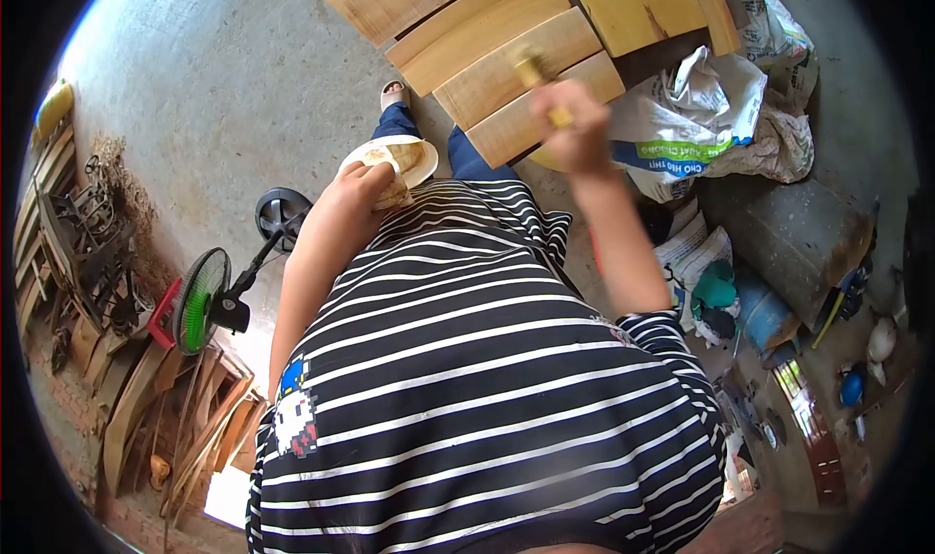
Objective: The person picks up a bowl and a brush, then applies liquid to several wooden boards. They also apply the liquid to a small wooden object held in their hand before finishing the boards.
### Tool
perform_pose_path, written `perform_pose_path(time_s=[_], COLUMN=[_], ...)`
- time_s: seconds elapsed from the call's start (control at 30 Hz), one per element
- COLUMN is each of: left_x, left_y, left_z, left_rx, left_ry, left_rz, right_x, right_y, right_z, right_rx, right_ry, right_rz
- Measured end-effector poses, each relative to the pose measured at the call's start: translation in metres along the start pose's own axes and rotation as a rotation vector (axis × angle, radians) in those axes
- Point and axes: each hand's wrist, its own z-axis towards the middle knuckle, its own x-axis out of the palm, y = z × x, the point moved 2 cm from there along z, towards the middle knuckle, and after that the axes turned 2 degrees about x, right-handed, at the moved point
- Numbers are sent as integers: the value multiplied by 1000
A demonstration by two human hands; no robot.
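My right hand (pixel 577 121) is closed around the handle of a brush (pixel 530 71), slightly blurred. Its bristle end overlaps one of the light wooden boards (pixel 516 57), which lie side by side in front of me. Close to my belly, my left hand (pixel 365 186) has its fingers curled at the rim of a white bowl (pixel 425 172). Tan material shows inside the bowl, and a pale, crumpled-looking piece sits under the fingers; I cannot tell what it is.
White printed sacks (pixel 696 116) lie right of the boards. On the left stand a fan (pixel 203 301) with green blades and a pile of curved wood offcuts (pixel 146 408). A blue cylinder (pixel 765 315) lies at the right. My sandalled foot (pixel 393 93) rests on the concrete floor (pixel 243 77).
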Motion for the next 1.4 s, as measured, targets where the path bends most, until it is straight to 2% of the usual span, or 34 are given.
perform_pose_path(time_s=[0.03, 0.1, 0.13, 0.2, 0.23, 0.33, 0.43, 0.5, 0.57, 0.63, 0.67, 0.73, 0.77, 0.83, 0.87, 0.93, 1.0, 1.07, 1.17, 1.2, 1.27, 1.37, 1.4], left_x=[-1, -2, 0, -3, -5, -5, -6, -4, -5, -6, -8, -11, -12, -11, -12, -13, -13, -11, -15, -14, -14, -13, -13], left_y=[0, 4, 10, 15, 16, 20, 23, 31, 36, 39, 40, 41, 45, 53, 55, 58, 62, 67, 68, 73, 76, 77, 76], left_z=[0, -2, -2, -5, -5, -8, -12, -15, -18, -19, -20, -23, -24, -26, -27, -31, -33, -35, -36, -36, -36, -33, -32], left_rx=[-14, -40, -30, -22, -24, -35, -45, -39, -71, -100, -90, -91, -98, -82, -91, -106, -113, -80, -135, -125, -123, -97, -90], left_ry=[-12, -32, -40, -49, -45, -69, -123, -173, -187, -200, -236, -291, -298, -331, -328, -333, -336, -363, -307, -308, -296, -278, -281], left_rz=[-3, -12, -20, -29, -24, -42, -50, -72, -95, -118, -129, -135, -140, -143, -137, -135, -129, -122, -135, -106, -99, -94, -94], right_x=[9, 21, 23, 4, -5, -29, -24, 6, 44, 77, 75, 75, 72, 52, 50, 47, 76, 103, 100, 98, 95, 108, 106], right_y=[9, 17, 0, -12, -24, -63, -66, -43, -15, 6, 14, 27, 27, 14, 4, -1, 11, 27, 57, 61, 64, 34, 27], right_z=[-1, -1, 6, 35, 51, 90, 113, 106, 85, 65, 67, 81, 90, 112, 119, 129, 102, 74, 70, 66, 60, 26, 24], right_rx=[-7, 164, 330, 579, 375, 327, -47, -40, 29, 270, 264, 545, 540, 241, 239, -159, 23, 37, 443, 449, 456, 418, 234], right_ry=[9, 78, -13, -30, -72, -133, -212, -171, -106, 49, 59, 127, 137, -72, -60, -142, -25, 67, 213, 211, 338, 333, 290], right_rz=[2, 131, 264, 393, 253, -4, -293, -295, -116, 188, 189, 398, 399, 230, 233, -270, -58, 109, 440, 443, 472, 468, 324])
